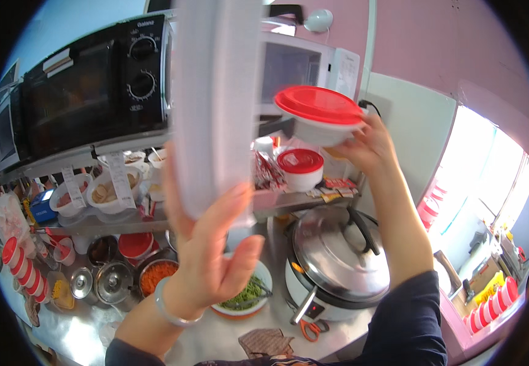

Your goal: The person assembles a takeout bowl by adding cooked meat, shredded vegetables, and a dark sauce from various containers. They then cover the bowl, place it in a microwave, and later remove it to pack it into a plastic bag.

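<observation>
My left hand (pixel 206 244) is raised in front of me and grips a tall white stack of flat foam containers (pixel 215 97) held upright on edge. It blocks part of the microwave behind it. My right hand (pixel 371 146) reaches up to the right and holds a white bowl with a red lid (pixel 319 113) from below, above the steel shelf (pixel 289 201). A second, smaller white tub with a red lid (pixel 301 168) stands on that shelf just under the held bowl.
A black oven (pixel 87 85) and a white microwave (pixel 307 67) sit on the upper shelf. Below are a rice cooker with a steel lid (pixel 338 256), a bowl of greens (pixel 249 296), shredded carrot (pixel 158 274), lidded pots (pixel 112 283), orange scissors (pixel 310 329) and stacked red-lidded cups (pixel 23 271).
</observation>
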The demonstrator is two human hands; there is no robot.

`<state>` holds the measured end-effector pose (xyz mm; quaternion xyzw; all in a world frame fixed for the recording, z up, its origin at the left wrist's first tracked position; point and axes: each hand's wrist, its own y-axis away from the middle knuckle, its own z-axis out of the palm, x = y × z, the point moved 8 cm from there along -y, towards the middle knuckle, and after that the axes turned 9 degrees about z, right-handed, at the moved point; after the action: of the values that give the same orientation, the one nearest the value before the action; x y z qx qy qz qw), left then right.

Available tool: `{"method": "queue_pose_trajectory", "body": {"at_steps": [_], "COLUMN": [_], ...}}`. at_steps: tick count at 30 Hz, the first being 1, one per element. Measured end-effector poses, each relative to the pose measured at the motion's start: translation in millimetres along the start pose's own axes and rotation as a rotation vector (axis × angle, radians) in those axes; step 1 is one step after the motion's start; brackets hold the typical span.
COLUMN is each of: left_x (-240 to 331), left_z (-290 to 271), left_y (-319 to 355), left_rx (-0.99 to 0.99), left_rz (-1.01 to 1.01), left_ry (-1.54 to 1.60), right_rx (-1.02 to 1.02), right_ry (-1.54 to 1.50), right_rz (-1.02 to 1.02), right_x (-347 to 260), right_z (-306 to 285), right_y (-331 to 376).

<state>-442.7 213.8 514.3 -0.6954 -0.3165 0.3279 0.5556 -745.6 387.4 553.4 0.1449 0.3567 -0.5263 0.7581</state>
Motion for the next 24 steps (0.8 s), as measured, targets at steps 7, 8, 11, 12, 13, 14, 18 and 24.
{"method": "queue_pose_trajectory", "body": {"at_steps": [7,8,11,12,13,14,18,24], "left_x": [0,17,93,109,112,112,87,55], "left_z": [139,162,161,147,134,117,29,-130], "left_y": [67,95,148,154,165,173,226,312], "left_rx": [-0.103,-0.260,-0.382,-0.389,-0.282,-0.152,0.180,0.417], "left_rz": [-0.909,-1.168,-1.410,-1.358,-1.359,-1.339,-1.479,-1.606], "left_ry": [1.327,1.540,2.065,2.228,2.129,2.026,1.949,1.567], "right_rx": [0.088,0.126,0.189,0.216,0.206,0.189,0.086,0.090], "right_ry": [-0.123,-0.214,-0.002,0.085,0.113,0.153,0.179,0.190], "right_rz": [-0.048,-0.035,0.031,0.049,0.061,0.076,0.161,0.614], "right_x": [8,18,56,71,87,104,192,373], "right_z": [-113,-123,-132,-132,-128,-122,-88,-34], "right_y": [224,253,309,322,333,343,358,352]}}
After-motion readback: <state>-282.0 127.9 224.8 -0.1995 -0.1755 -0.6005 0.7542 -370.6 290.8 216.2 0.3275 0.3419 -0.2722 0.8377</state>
